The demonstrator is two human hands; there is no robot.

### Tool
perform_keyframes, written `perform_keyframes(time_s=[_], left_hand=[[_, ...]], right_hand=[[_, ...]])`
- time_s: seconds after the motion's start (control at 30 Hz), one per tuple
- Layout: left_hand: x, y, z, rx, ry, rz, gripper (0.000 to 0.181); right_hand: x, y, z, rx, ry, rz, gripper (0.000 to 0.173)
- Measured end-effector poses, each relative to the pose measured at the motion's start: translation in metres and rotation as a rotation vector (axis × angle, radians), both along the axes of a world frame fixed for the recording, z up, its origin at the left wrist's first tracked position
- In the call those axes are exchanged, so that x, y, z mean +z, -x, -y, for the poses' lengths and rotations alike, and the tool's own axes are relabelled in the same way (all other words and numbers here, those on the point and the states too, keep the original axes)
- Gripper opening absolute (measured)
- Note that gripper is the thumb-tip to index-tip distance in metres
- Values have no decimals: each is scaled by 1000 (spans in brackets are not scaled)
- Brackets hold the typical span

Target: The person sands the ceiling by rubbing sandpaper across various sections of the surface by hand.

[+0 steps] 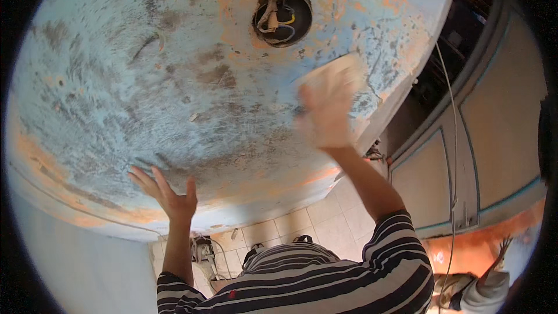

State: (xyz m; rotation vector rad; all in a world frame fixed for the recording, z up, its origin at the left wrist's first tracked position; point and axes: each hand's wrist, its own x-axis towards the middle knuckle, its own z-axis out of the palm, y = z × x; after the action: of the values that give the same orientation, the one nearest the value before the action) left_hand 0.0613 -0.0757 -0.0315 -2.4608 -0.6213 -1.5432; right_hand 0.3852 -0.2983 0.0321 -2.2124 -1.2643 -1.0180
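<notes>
A worn wall (209,109) with patchy light blue paint, dark scuffs and orange spots fills most of the view in front of me. My right hand (327,113) is blurred and holds a pale, flat, sheet-like piece (338,69) against the wall; whether it is sandpaper or a pad I cannot tell. Lower on the left, my left hand (170,194) has its fingers spread, holding nothing. Its fingertips are at the wall surface, and whether they touch it is unclear. Above the right hand a round electrical box (283,17) is sunk into the wall, with loose wires inside.
A tiled floor (301,226) lies below, with a grey object and cables (202,250) at the wall's foot. To the right stands a panelled door (501,109) with blue trim, a cord (453,148) hanging before it. Another person's arm (495,261) shows at lower right.
</notes>
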Motion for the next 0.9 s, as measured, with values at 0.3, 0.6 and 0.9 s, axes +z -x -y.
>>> perform_keyframes(time_s=[0.3,0.6,0.9], left_hand=[[-6,-7,-62,77,-269,13,71],[-19,-7,-77,-12,-341,215,55],[-29,-4,-79,-144,-341,178,43]], right_hand=[[112,-46,11,82,-774,7,78],[-104,80,-63,7,-450,-119,77],[147,-18,8,-10,-851,-201,57]])
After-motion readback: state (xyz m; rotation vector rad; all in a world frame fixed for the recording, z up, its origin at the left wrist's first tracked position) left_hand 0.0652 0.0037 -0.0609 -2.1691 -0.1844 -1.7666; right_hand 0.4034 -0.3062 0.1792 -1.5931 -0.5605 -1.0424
